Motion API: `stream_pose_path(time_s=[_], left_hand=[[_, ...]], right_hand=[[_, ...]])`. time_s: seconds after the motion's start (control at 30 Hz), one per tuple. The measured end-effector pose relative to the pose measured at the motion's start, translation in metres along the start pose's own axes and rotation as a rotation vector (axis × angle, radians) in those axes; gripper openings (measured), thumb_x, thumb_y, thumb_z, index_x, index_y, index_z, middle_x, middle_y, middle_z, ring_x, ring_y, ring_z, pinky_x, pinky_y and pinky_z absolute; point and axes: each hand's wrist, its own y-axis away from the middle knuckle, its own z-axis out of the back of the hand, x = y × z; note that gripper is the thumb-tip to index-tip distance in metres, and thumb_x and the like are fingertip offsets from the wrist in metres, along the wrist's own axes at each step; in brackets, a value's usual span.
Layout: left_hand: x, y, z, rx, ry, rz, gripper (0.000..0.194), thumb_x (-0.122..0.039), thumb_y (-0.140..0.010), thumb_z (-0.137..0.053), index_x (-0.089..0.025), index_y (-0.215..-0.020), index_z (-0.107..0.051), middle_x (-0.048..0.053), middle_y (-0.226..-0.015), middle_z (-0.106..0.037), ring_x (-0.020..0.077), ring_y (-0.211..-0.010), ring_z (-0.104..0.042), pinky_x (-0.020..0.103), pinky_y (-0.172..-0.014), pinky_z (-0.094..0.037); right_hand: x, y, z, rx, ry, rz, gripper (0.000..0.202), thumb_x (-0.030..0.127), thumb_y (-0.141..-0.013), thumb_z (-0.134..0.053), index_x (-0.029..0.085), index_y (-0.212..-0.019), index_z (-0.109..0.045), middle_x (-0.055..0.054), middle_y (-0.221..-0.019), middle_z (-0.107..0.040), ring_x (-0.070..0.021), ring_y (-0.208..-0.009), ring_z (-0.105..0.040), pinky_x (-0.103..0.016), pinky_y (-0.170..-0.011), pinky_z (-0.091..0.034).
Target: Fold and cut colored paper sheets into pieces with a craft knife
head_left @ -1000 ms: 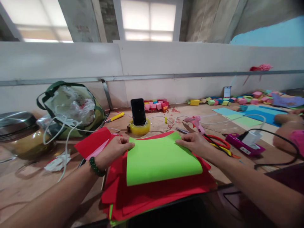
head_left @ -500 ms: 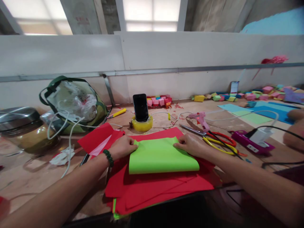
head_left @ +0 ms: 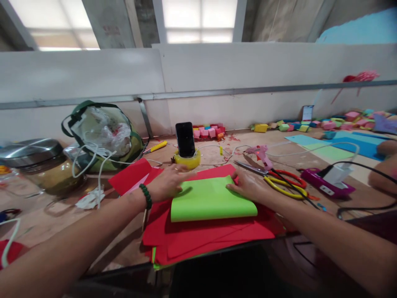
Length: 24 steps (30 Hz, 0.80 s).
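Observation:
A bright green sheet of paper [head_left: 214,200] is bent over on itself, its rounded fold toward me. It lies on a stack of red paper sheets [head_left: 217,244], and a thin green edge shows under that stack. At the sheet's upper left edge, my left hand [head_left: 167,182] has its fingers stretched out over the paper, slightly blurred. A dark green bead bracelet [head_left: 145,196] circles that wrist. My right hand [head_left: 248,186] is closed at the upper right corner, thumb on top of the green sheet.
Scissors [head_left: 285,188] and a pink glue gun [head_left: 260,155] lie right of the stack, before a purple power strip [head_left: 328,184]. Behind stand a phone [head_left: 185,140] on a yellow tape roll [head_left: 187,160] and a yellow cutter [head_left: 156,146]. A jar [head_left: 40,165] and bag [head_left: 108,136] stand left.
My left hand has let its pinch on the upper left corner go and stretched its fingers over the edge. My right hand stays at its corner. The view has shifted slightly.

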Motion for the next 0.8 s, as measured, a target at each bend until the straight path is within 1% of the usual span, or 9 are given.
stream_pose_path(time_s=[0.07,0.1,0.2,0.27,0.33,0.4,0.47,0.6,0.8], left_hand=[[-0.009,-0.011,0.009,0.206,-0.077,-0.228,0.037,-0.009,-0.084,-0.052,-0.027,-0.113,-0.068,0.008,-0.129,-0.059,0.0243,-0.116,-0.053,0.033,-0.095,-0.038],[-0.014,-0.018,0.012,0.299,-0.109,-0.288,0.041,-0.004,-0.083,-0.05,-0.027,-0.111,-0.07,0.007,-0.123,-0.063,0.0229,-0.11,-0.057,0.031,-0.091,-0.04],[-0.032,-0.038,0.016,0.407,-0.175,-0.275,0.035,-0.004,-0.079,-0.054,-0.023,-0.1,-0.074,0.007,-0.099,-0.072,0.0213,-0.089,-0.065,0.028,-0.075,-0.045],[-0.047,-0.047,0.011,0.375,-0.217,-0.224,0.019,-0.016,-0.083,-0.057,-0.018,-0.085,-0.076,0.01,-0.081,-0.072,0.023,-0.077,-0.065,0.03,-0.068,-0.045],[-0.063,-0.051,0.001,0.313,-0.248,-0.161,0.03,-0.032,-0.09,-0.054,-0.013,-0.078,-0.073,0.014,-0.072,-0.068,0.0261,-0.072,-0.065,0.033,-0.066,-0.045],[-0.077,-0.05,-0.011,0.249,-0.259,-0.115,0.04,-0.039,-0.093,-0.05,-0.008,-0.081,-0.071,0.018,-0.075,-0.067,0.0295,-0.074,-0.065,0.036,-0.066,-0.046],[-0.085,-0.044,-0.02,0.199,-0.255,-0.098,0.038,-0.04,-0.093,-0.052,-0.006,-0.088,-0.069,0.021,-0.086,-0.067,0.0318,-0.081,-0.065,0.038,-0.069,-0.047],[-0.082,-0.028,-0.031,0.142,-0.22,-0.132,0.037,-0.045,-0.09,-0.058,-0.01,-0.101,-0.062,0.018,-0.107,-0.063,0.03,-0.098,-0.059,0.038,-0.083,-0.048],[-0.064,-0.008,-0.052,0.028,-0.008,-0.174,0.039,-0.042,-0.1,-0.038,-0.01,-0.117,-0.054,0.017,-0.127,-0.054,0.0253,-0.118,-0.05,0.039,-0.105,-0.04]], right_hand=[[-0.002,-0.002,0.0,0.001,-0.004,-0.001,0.039,0.048,-0.082,-0.06,0.017,-0.105,-0.058,-0.007,-0.081,-0.068,-0.0202,-0.072,-0.06,-0.026,-0.059,-0.035],[-0.002,-0.003,0.001,0.005,-0.004,0.003,0.039,0.049,-0.082,-0.06,0.016,-0.104,-0.057,-0.007,-0.083,-0.069,-0.0203,-0.074,-0.061,-0.027,-0.06,-0.036],[-0.002,-0.004,0.006,0.03,0.005,0.018,0.035,0.048,-0.081,-0.061,0.018,-0.098,-0.059,-0.008,-0.089,-0.069,-0.0204,-0.078,-0.063,-0.026,-0.062,-0.038],[0.0,-0.005,0.009,0.05,0.021,0.023,0.033,0.048,-0.079,-0.063,0.019,-0.094,-0.06,-0.007,-0.09,-0.07,-0.0207,-0.08,-0.064,-0.027,-0.062,-0.039],[0.0,-0.007,0.013,0.07,0.04,0.027,0.034,0.049,-0.079,-0.065,0.019,-0.093,-0.062,-0.008,-0.091,-0.07,-0.0215,-0.082,-0.064,-0.027,-0.064,-0.041],[0.001,-0.009,0.015,0.098,0.056,0.033,0.035,0.05,-0.08,-0.066,0.018,-0.094,-0.064,-0.008,-0.092,-0.07,-0.022,-0.085,-0.064,-0.028,-0.067,-0.043],[0.001,-0.011,0.016,0.138,0.068,0.042,0.036,0.05,-0.083,-0.065,0.017,-0.097,-0.065,-0.008,-0.094,-0.069,-0.0213,-0.087,-0.064,-0.031,-0.072,-0.047],[0.002,-0.014,0.017,0.216,0.09,0.057,0.033,0.041,-0.092,-0.058,0.016,-0.113,-0.061,-0.007,-0.11,-0.065,-0.0201,-0.095,-0.063,-0.042,-0.083,-0.053],[0.008,-0.01,0.018,0.259,0.11,0.063,0.032,0.038,-0.093,-0.057,0.017,-0.116,-0.06,-0.008,-0.116,-0.063,-0.0203,-0.098,-0.063,-0.042,-0.084,-0.054]])
